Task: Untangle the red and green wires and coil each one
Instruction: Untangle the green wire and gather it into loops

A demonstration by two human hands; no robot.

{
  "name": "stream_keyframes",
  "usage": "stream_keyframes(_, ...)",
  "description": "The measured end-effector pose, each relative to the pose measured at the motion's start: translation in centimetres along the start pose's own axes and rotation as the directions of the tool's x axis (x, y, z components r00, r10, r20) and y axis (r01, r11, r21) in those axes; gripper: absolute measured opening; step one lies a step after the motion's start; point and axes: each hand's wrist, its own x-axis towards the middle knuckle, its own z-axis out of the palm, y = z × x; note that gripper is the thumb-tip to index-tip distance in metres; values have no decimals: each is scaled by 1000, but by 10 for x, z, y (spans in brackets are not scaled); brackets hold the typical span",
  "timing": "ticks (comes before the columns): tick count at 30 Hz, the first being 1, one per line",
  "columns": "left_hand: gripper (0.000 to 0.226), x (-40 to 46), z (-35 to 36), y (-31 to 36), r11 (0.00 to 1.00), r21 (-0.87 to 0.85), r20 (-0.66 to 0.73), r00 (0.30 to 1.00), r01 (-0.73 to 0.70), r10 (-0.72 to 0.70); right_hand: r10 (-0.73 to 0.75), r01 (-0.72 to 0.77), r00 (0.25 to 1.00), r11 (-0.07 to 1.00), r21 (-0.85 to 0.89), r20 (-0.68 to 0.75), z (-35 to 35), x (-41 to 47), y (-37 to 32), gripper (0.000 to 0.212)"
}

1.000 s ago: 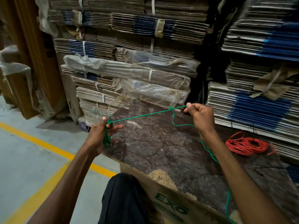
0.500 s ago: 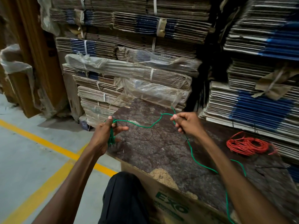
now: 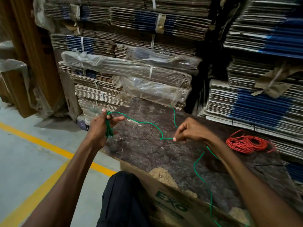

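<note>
Green wire [image 3: 148, 122] half-coiled, slack, red wire [image 3: 246, 143] coiled, apart

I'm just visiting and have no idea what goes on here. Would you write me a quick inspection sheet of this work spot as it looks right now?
Surface: dark, cracked, worn board lying on a cardboard box printed EXO.
Job's things: green wire, partly coiled; red wire already coiled, lying on the board to the right.
Clutter: crumbly tan debris at the board's near edge.
Grips: left hand holds the green loops; right hand pinches the loose green strand.
Cables: the green tail runs under the right arm and off the near edge.
Surroundings: strapped stacks of flattened cardboard behind; concrete floor with yellow lines.
</note>
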Motion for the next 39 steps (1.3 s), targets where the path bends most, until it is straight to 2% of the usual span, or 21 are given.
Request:
stream_keyframes(3,45,4,-9,5,996,-80,-43,998,-37,34,153,-157,955,988,3,-254,-10,3,15,28)
stream_keyframes(5,44,2,-9,5,995,-89,-40,998,-49,45,198,-204,853,978,42,-483,-15,6,18,26)
stream_keyframes(7,43,-3,-4,2,996,-84,-22,999,-42,40,197,-182,705,979,95,-681,-17,10,15,25)
stream_keyframes(8,43,-5,0,1,996,-81,-15,999,-39,38,202,-144,648,979,143,-734,-18,13,13,26)
stream_keyframes(10,44,-11,7,-1,996,-82,-13,1000,-29,29,223,-99,584,974,204,-781,-18,16,12,26)
stream_keyframes(13,44,-13,8,-1,995,-103,-6,1000,5,-6,160,-176,563,982,72,-811,-14,15,17,21)
stream_keyframes(15,45,-16,6,-2,991,-113,57,996,69,-63,96,-211,550,977,-26,-830,-11,13,21,19)
stream_keyframes(18,49,-30,9,0,972,-177,222,968,157,-116,79,-222,546,974,-53,-834,-14,13,27,19)
stream_keyframes(22,55,-47,23,7,927,-293,346,930,233,-125,99,-227,554,973,-36,-826,-16,22,32,19)
stream_keyframes(27,57,-54,40,16,840,-473,485,875,264,-2,136,-249,628,968,-32,-766,-1,25,43,18)
stream_keyframes(28,56,-54,41,15,811,-515,543,838,279,57,136,-244,649,969,-36,-749,3,24,45,19)
stream_keyframes(30,54,-51,46,14,740,-578,669,719,343,188,139,-240,695,970,-46,-705,13,20,46,21)
stream_keyframes(31,54,-52,50,16,726,-595,674,706,345,217,143,-244,716,968,-53,-683,18,17,47,22)
stream_keyframes(33,49,-50,58,17,738,-619,617,747,268,246,141,-237,756,969,-66,-639,27,10,52,23)
stream_keyframes(35,45,-48,66,20,747,-629,597,749,215,288,144,-221,782,974,-54,-607,36,1,58,22)
stream_keyframes(39,56,-40,83,27,738,-668,459,833,95,308,168,-185,823,982,25,-543,51,-17,66,23)
